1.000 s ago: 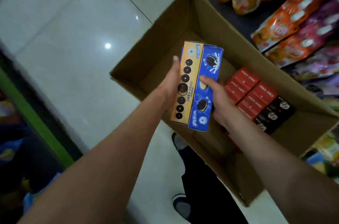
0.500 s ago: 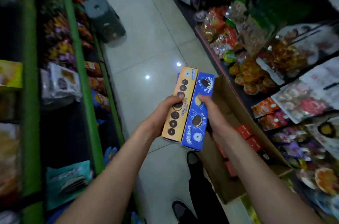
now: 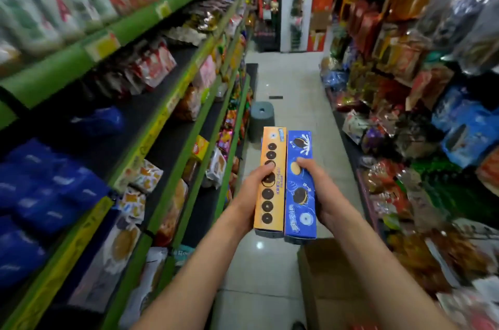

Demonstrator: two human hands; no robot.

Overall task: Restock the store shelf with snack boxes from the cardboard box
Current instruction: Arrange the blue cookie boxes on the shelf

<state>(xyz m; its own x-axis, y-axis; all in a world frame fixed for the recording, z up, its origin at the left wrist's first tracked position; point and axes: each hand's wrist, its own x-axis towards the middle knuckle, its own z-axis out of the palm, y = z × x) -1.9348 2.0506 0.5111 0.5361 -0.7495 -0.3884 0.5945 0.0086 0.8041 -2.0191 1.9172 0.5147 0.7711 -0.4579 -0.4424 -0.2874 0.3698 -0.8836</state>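
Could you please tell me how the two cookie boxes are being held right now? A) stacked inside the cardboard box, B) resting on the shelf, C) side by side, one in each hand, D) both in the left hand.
C: the left hand grips the orange cookie box and the right hand grips the blue cookie box, side by side above the aisle.

A narrow aisle of pale glossy floor tiles point(image 3: 294, 119) is running between green-edged shelving point(image 3: 162, 5) on the left and packed racks of colourful snack bags point(image 3: 399, 65) on the right; a grey plastic stool point(image 3: 261, 121) is standing mid-aisle.
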